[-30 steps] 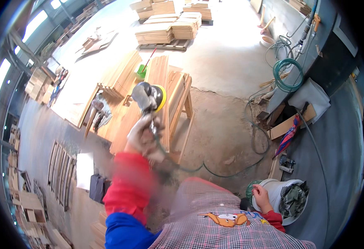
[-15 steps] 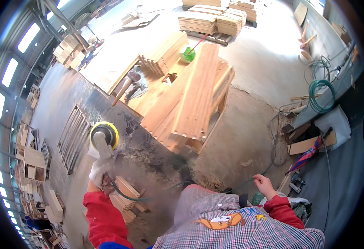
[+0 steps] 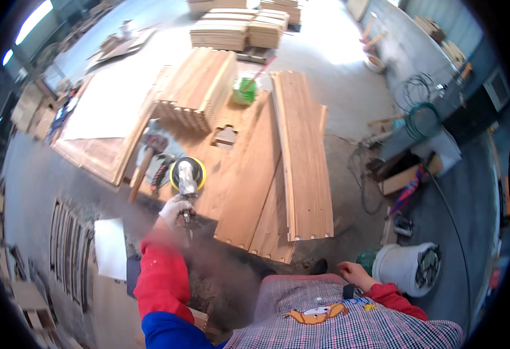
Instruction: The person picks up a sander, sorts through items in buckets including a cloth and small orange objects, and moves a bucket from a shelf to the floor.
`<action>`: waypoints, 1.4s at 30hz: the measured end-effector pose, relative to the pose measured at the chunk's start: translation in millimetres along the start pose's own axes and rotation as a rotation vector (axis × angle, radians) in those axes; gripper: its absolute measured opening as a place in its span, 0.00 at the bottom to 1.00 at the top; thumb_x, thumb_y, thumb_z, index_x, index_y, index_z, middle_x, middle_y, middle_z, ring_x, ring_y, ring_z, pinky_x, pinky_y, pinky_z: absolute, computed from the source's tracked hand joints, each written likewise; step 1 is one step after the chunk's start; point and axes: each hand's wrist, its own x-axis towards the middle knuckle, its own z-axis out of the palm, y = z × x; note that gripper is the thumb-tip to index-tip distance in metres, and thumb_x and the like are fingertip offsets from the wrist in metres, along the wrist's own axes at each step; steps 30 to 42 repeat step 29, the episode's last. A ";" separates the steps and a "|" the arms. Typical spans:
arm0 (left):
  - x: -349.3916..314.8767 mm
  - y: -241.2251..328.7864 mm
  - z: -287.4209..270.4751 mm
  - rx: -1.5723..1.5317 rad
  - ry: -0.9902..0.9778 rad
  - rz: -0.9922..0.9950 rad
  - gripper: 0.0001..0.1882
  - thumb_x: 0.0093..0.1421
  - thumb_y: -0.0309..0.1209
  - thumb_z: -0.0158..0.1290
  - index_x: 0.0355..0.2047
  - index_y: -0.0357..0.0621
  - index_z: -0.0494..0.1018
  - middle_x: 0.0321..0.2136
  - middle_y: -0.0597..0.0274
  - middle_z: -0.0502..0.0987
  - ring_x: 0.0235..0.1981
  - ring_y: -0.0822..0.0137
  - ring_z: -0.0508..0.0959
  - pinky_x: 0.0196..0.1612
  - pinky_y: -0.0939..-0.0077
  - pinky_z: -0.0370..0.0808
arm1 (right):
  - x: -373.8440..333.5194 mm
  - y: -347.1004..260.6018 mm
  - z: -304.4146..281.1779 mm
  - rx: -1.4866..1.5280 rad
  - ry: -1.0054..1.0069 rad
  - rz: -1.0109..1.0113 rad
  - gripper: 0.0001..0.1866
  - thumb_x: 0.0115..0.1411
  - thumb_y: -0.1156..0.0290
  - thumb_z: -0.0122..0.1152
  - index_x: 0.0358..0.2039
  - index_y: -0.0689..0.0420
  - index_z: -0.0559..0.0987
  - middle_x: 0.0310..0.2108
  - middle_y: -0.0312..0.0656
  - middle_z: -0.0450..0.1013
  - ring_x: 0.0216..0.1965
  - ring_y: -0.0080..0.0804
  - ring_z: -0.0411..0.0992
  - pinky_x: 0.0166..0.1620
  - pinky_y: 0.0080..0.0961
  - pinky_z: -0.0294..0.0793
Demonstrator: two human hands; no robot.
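Observation:
My gloved left hand [image 3: 175,210] is closed round a power sander [image 3: 187,178] with a round, yellow-rimmed pad. It holds the sander at the near left edge of the wooden workbench [image 3: 205,192], beside a hammer [image 3: 142,168]. Several long wooden boards lie on the bench; the top board [image 3: 304,157] sits at a slight angle over the others. Low at my right side, my bare right hand [image 3: 356,274] has its fingers curled together. Whether anything is inside them is hidden.
A stack of boards [image 3: 194,81] and a green container [image 3: 244,92] stand on the bench. Beyond are board piles on pallets [image 3: 220,34]. To the right lie coiled hoses [image 3: 422,121] and a white bucket [image 3: 395,266]. Slatted wood [image 3: 72,250] lies on the floor at left.
My left hand has brought the sander rightward, from beside the bench to its near left edge. My right hand has dropped slightly; the hose seen at its fingers no longer shows there. The view has shifted.

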 end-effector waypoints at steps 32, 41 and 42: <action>-119.9 121.6 355.7 0.622 0.369 0.842 0.11 0.57 0.26 0.52 0.41 0.37 0.71 0.35 0.64 0.73 0.34 0.74 0.71 0.40 0.81 0.69 | -130.4 -1.6 -366.3 0.488 0.442 -0.773 0.22 0.57 0.75 0.53 0.53 0.55 0.67 0.44 0.38 0.69 0.39 0.22 0.69 0.42 0.15 0.68; -119.9 121.6 355.7 0.622 0.369 0.842 0.11 0.57 0.26 0.52 0.41 0.37 0.71 0.35 0.64 0.73 0.34 0.74 0.71 0.40 0.81 0.69 | -130.4 -1.6 -366.3 0.488 0.442 -0.773 0.22 0.57 0.75 0.53 0.53 0.55 0.67 0.44 0.38 0.69 0.39 0.22 0.69 0.42 0.15 0.68; -119.9 121.6 355.7 0.622 0.369 0.842 0.11 0.57 0.26 0.52 0.41 0.37 0.71 0.35 0.64 0.73 0.34 0.74 0.71 0.40 0.81 0.69 | -130.4 -1.6 -366.3 0.488 0.442 -0.773 0.22 0.57 0.75 0.53 0.53 0.55 0.67 0.44 0.38 0.69 0.39 0.22 0.69 0.42 0.15 0.68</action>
